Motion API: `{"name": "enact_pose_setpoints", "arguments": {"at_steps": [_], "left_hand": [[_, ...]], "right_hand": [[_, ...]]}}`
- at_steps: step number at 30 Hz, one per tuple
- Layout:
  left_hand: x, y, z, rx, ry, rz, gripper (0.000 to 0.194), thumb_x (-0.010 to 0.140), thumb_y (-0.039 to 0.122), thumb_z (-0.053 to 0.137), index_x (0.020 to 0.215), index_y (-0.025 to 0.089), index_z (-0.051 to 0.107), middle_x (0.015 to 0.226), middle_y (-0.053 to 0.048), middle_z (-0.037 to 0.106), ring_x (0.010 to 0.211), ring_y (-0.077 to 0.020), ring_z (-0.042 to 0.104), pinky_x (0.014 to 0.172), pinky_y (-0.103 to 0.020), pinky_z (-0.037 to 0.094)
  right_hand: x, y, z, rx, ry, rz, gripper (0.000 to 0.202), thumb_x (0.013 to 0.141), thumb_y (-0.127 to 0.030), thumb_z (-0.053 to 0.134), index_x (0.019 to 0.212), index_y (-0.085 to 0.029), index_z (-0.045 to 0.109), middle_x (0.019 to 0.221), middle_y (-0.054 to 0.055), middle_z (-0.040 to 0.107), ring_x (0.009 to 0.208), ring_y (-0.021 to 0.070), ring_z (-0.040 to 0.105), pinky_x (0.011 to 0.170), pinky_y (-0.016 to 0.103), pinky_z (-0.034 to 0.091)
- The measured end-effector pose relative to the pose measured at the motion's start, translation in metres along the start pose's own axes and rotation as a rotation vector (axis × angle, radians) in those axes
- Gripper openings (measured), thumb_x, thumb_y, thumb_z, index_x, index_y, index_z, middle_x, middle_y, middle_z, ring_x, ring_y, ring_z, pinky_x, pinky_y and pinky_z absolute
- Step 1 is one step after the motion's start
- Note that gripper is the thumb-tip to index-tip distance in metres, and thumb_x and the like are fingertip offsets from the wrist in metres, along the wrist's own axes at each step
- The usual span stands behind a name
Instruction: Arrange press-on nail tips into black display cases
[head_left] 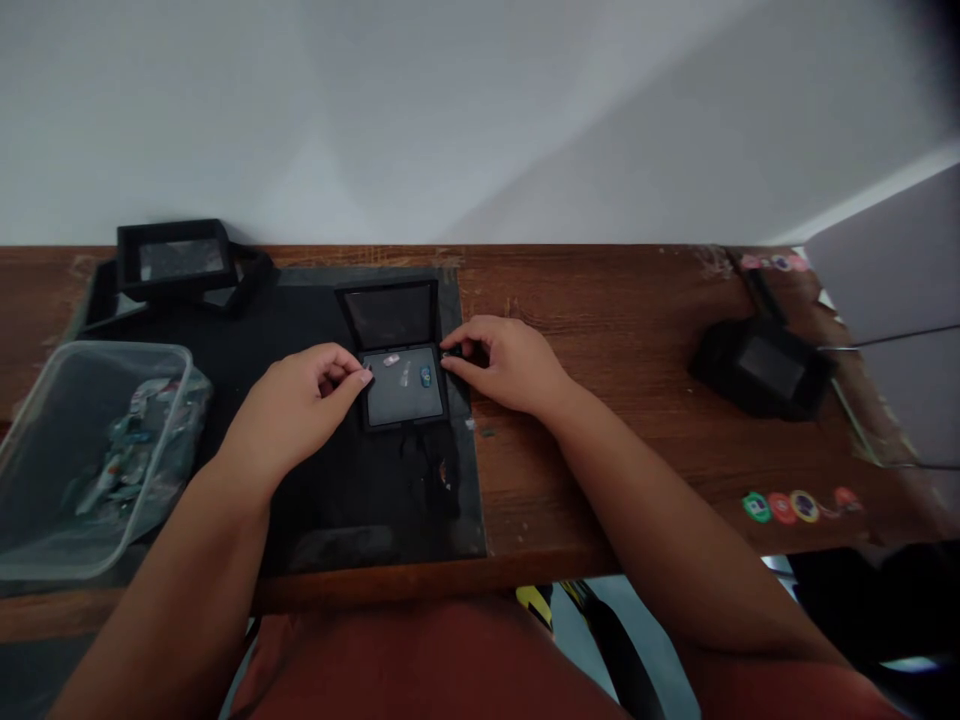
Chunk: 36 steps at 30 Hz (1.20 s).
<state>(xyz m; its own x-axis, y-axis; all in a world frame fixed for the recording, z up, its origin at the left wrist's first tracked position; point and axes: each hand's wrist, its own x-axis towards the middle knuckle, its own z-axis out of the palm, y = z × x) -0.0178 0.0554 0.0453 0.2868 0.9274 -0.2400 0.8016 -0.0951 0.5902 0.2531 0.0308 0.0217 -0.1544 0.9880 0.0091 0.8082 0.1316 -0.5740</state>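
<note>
A shallow black display box (405,400) lies in front of me with its hinged lid (394,315) raised at the back. On its grey inside sit a small pinkish-white piece (391,360), a clear piece (406,374) and a blue-green piece (426,376). My left hand (304,400) is at the box's left edge, thumb and forefinger pinched together; what is between them is too small to name. At the right edge near the hinge, my right hand (510,365) has its thumb and forefinger curled around something small and dark that I cannot make out.
Left of the hands stands a clear plastic tub (161,440) holding many small wrapped items. Several black boxes (176,260) are stacked behind it. A black mat (330,510) covers part of the wooden table (592,290). On the right are a black device (765,365) and round stickers (787,507).
</note>
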Motion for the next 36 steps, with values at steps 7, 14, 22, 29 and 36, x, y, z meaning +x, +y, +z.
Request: {"name": "enact_pose_setpoints", "arguments": {"at_steps": [7,14,22,29,36], "left_hand": [[0.0,0.001,0.001,0.01,-0.025,0.028,0.041,0.09,0.06,0.056,0.095,0.025,0.077,0.087,-0.004,0.078,0.073,-0.0217,0.062,0.067,-0.034,0.041],[0.0,0.002,0.003,0.013,-0.095,0.028,0.044,0.089,0.063,0.055,0.092,0.025,0.076,0.076,-0.002,0.073,0.066,-0.0204,0.059,0.061,-0.033,0.038],[0.0,0.0,0.007,0.01,-0.047,0.012,0.034,0.091,0.056,0.059,0.095,0.025,0.071,0.075,0.0,0.072,0.066,-0.0197,0.061,0.063,-0.033,0.039],[-0.001,0.006,0.015,0.024,0.071,0.069,0.036,0.093,0.051,0.064,0.12,0.029,0.075,0.071,0.004,0.062,0.064,-0.0171,0.056,0.062,-0.032,0.039],[0.006,0.009,0.019,0.034,0.111,0.07,0.032,0.093,0.053,0.067,0.11,0.031,0.082,0.066,0.003,0.059,0.061,-0.0169,0.052,0.059,-0.032,0.035]], "right_hand": [[0.0,-0.004,0.001,-0.011,0.01,-0.001,0.018,0.1,-0.031,0.067,0.107,-0.023,0.081,0.1,0.005,0.079,0.09,0.0209,0.068,0.076,0.033,0.043],[-0.001,-0.009,0.002,-0.064,0.068,0.108,0.022,0.102,-0.03,0.06,0.101,-0.021,0.08,0.099,0.006,0.08,0.084,0.0217,0.066,0.07,0.034,0.038],[-0.001,-0.01,0.003,-0.032,0.08,0.131,0.017,0.098,-0.03,0.063,0.097,-0.022,0.079,0.092,0.005,0.079,0.077,0.0202,0.063,0.067,0.033,0.037],[-0.002,-0.013,0.002,-0.028,0.057,0.138,0.016,0.098,-0.029,0.064,0.097,-0.022,0.079,0.09,0.004,0.079,0.075,0.0192,0.062,0.066,0.032,0.036],[-0.002,-0.012,0.001,-0.038,0.048,0.139,0.014,0.097,-0.029,0.067,0.097,-0.023,0.08,0.089,0.004,0.079,0.077,0.0198,0.063,0.067,0.032,0.036]]}}
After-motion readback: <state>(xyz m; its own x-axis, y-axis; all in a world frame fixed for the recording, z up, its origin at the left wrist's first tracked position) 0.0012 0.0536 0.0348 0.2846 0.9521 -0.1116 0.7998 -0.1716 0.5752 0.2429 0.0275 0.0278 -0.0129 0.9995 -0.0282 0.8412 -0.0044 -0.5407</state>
